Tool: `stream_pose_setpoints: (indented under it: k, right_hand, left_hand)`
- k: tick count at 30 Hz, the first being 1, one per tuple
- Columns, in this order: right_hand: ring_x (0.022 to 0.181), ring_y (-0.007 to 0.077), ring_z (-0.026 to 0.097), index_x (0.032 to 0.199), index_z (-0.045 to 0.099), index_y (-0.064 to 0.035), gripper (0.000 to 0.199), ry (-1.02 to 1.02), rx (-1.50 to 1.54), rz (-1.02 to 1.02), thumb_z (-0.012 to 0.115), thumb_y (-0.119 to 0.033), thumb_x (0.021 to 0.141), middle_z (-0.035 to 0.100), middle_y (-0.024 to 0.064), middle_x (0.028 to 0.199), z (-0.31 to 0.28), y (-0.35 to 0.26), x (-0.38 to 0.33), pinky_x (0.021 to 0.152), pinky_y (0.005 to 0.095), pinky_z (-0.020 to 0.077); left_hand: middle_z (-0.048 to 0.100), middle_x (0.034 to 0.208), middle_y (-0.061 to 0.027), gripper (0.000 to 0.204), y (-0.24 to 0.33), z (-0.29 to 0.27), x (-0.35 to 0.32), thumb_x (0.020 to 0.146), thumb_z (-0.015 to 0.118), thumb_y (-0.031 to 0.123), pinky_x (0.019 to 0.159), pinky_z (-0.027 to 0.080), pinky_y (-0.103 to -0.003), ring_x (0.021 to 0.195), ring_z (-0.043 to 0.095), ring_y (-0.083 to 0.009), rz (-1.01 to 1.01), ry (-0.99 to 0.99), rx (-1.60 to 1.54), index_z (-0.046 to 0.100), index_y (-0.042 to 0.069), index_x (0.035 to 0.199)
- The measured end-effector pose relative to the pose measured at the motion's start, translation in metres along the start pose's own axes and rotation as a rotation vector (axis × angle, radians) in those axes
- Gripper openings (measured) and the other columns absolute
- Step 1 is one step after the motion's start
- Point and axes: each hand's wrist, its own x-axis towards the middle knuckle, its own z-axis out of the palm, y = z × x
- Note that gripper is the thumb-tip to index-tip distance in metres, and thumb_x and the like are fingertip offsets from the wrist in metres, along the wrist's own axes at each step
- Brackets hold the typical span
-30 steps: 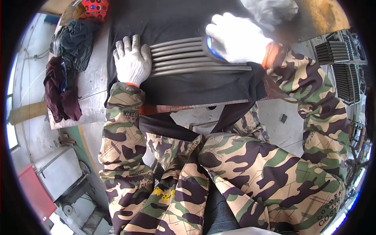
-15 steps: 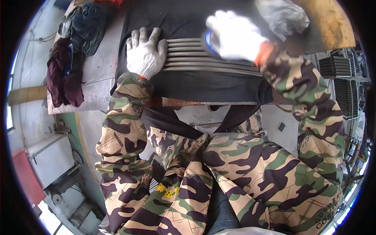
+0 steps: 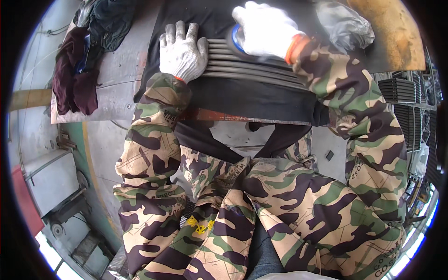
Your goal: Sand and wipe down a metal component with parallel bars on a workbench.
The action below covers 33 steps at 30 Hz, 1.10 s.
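Note:
Several thin grey metal rods [image 3: 223, 59] lie side by side on a black cloth [image 3: 252, 100] over the table. My left hand [image 3: 183, 55], in a white knit glove, rests flat on their left ends with fingers spread. Over the middle of the rods is my gloved right hand [image 3: 267, 33], closed around a dark round pad with a blue rim [image 3: 237, 41]. The pad sits against the rods, and its underside is hidden. My right sleeve covers part of the rods' right ends.
Maroon and dark grey cloths [image 3: 77, 79] lie on the metal tabletop [image 3: 119, 60] at the left. A crumpled clear plastic bag [image 3: 345, 28] is at the far right, beside a brown stained board [image 3: 396, 37]. Racked dark bars [image 3: 396, 91] stand to the right of the table.
My right hand and the pad have moved left along the rods. My left hand stays flat on the rod ends. The whole view has shifted slightly.

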Motion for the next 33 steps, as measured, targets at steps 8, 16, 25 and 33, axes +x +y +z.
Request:
stream_pose_setpoints:
  k: [8, 16, 25, 33]
  right_hand:
    - [0.091, 0.0362, 0.067, 0.104, 0.065, -0.0062, 0.024, 0.042, 0.008, -0.043, 0.061, -0.025, 0.09, 0.063, 0.0181, 0.099, 0.001, -0.009, 0.002, 0.077, 0.0503, 0.056]
    - [0.094, 0.0368, 0.067, 0.111, 0.065, -0.0072, 0.029, 0.021, 0.017, -0.02, 0.061, -0.026, 0.09, 0.064, 0.0177, 0.1, 0.003, -0.017, 0.013, 0.079, 0.051, 0.0566]
    - [0.095, 0.0394, 0.068, 0.107, 0.065, -0.0047, 0.028, 0.05, -0.012, -0.011, 0.06, -0.026, 0.09, 0.066, 0.0212, 0.104, 0.002, -0.01, 0.009, 0.079, 0.0513, 0.0567]
    - [0.095, 0.0385, 0.068, 0.109, 0.064, -0.0049, 0.028, 0.03, 0.048, -0.088, 0.059, -0.026, 0.091, 0.065, 0.0198, 0.103, -0.001, -0.024, 0.009, 0.079, 0.0508, 0.0571]
  left_hand:
    - [0.056, 0.144, -0.0253, 0.049, -0.003, -0.007, 0.006, 0.1, 0.054, 0.035, 0.113, 0.036, -0.057, 0.133, 0.05, -0.0466, -0.015, -0.012, 0.026, 0.062, 0.007, 0.139]
    - [0.057, 0.143, -0.0236, 0.048, -0.002, -0.008, 0.007, 0.1, 0.054, 0.034, 0.11, 0.038, -0.056, 0.133, 0.05, -0.0457, 0.001, -0.041, 0.016, 0.061, 0.007, 0.139]
    - [0.063, 0.128, -0.0216, 0.042, -0.002, -0.003, 0.004, 0.093, 0.057, 0.032, 0.102, 0.04, -0.055, 0.122, 0.054, -0.0412, 0.044, 0.108, 0.029, 0.067, 0.006, 0.124]
    - [0.064, 0.123, -0.0197, 0.041, -0.01, 0.003, 0.011, 0.093, 0.057, 0.031, 0.097, 0.043, -0.055, 0.117, 0.056, -0.0409, 0.053, 0.146, 0.123, 0.069, 0.005, 0.122]
